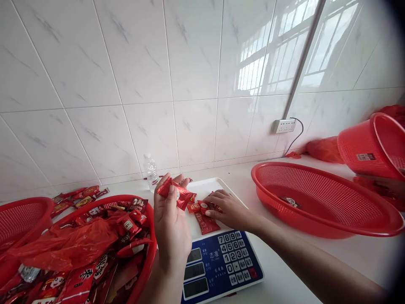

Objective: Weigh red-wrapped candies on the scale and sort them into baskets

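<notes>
My left hand [171, 223] is raised over the left side of the scale, its thumb pressing red snack packets [182, 196] against the fingers. On the white pan of the digital scale [218, 184] lie several more red packets [207, 223]. My right hand [223, 207] reaches in from the right, its fingers curled down around some of these packets. Part of what it grips is hidden under the fingers. Below the pan is the scale's blue panel [223, 261], with number keys and three small displays.
Left of the scale stands a red basket [153, 236] full of packets, with a red plastic bag [76, 245] on top. A clear bottle [151, 171] is by the tiled wall. On the right sits a large red basket [316, 226] with one small packet [289, 202] inside.
</notes>
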Demonstrator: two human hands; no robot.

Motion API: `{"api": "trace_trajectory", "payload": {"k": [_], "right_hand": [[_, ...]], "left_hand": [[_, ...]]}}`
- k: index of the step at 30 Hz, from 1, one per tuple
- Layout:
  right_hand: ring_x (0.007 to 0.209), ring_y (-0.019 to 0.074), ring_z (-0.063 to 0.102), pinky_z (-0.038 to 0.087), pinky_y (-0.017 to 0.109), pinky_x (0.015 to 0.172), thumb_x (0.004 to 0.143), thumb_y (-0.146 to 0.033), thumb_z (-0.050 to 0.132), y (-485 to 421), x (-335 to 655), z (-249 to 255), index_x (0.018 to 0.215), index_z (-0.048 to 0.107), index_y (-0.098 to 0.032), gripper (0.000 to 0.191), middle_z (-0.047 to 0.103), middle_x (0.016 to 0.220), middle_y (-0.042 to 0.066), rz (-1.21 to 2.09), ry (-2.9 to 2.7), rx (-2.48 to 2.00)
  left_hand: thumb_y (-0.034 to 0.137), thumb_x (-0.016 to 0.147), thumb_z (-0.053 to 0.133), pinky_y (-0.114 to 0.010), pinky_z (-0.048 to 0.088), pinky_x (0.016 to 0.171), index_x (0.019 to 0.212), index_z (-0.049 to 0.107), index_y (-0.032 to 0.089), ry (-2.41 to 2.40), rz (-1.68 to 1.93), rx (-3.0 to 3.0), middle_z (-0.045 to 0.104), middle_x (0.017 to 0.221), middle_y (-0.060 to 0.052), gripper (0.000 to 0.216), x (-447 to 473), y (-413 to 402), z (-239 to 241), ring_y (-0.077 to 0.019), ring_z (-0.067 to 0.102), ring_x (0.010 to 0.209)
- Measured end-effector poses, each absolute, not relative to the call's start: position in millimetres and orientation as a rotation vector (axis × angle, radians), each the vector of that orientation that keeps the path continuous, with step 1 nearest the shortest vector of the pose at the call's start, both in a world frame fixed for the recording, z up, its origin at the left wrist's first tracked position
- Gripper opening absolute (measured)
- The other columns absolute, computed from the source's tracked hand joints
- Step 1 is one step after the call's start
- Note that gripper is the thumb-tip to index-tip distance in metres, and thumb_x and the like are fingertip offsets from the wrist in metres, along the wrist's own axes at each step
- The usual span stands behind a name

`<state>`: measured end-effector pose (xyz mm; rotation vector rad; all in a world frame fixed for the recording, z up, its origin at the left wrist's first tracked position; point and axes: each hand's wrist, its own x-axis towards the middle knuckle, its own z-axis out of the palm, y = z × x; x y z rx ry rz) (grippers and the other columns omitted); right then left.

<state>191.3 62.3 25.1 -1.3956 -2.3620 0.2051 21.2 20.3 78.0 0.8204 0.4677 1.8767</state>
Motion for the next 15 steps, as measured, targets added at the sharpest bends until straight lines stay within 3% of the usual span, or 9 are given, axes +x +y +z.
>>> {"api": "trace_trajectory", "payload": {"k": [3,6,8,11,15], "right_hand": [[0.135,0.0332,0.022,0.022,0.057,0.106,0.083,-0.062,0.044,66,185,26,0.134,0.045,-0.027,0.062,0.038,0.143,0.011,0.314,-2.417,-1.414],[0.139,0.0369,0.002,0.010,0.064,0.105,0.081,-0.068,0.040,73,176,29,0.142,0.030,-0.029,0.074,0.017,0.153,0.010,0.437,-2.534,-1.393],[0.139,0.0373,0.006,0.009,0.064,0.105,0.082,-0.067,0.040,80,167,31,0.142,0.031,-0.027,0.073,0.022,0.152,0.011,0.434,-2.599,-1.326],[0.134,0.0351,0.026,0.014,0.062,0.105,0.085,-0.059,0.043,89,158,35,0.135,0.044,-0.026,0.060,0.041,0.142,0.010,0.395,-2.625,-1.240],[0.132,0.0320,0.030,0.020,0.059,0.105,0.089,-0.052,0.042,72,166,47,0.131,0.047,-0.025,0.051,0.042,0.140,0.011,0.373,-2.499,-1.220]], "left_hand": [[0.027,0.082,0.060,-0.040,0.042,0.094,0.103,0.059,0.025,0.462,1.875,0.840,0.069,0.099,-0.001,0.021,22,18,78,-0.0194,0.064,0.099],[0.027,0.083,0.060,-0.039,0.042,0.095,0.104,0.059,0.025,0.451,1.862,0.861,0.069,0.100,-0.001,0.021,22,17,77,-0.0190,0.063,0.102],[0.027,0.084,0.059,-0.040,0.042,0.095,0.104,0.059,0.025,0.451,1.851,0.871,0.069,0.100,-0.001,0.021,22,18,77,-0.0190,0.062,0.102],[0.026,0.084,0.059,-0.040,0.044,0.093,0.104,0.059,0.024,0.451,1.849,0.874,0.069,0.100,-0.002,0.021,21,18,77,-0.0199,0.063,0.102],[0.026,0.083,0.059,-0.039,0.047,0.090,0.103,0.059,0.025,0.434,1.849,0.883,0.070,0.099,-0.002,0.020,20,18,77,-0.0202,0.063,0.100]]}}
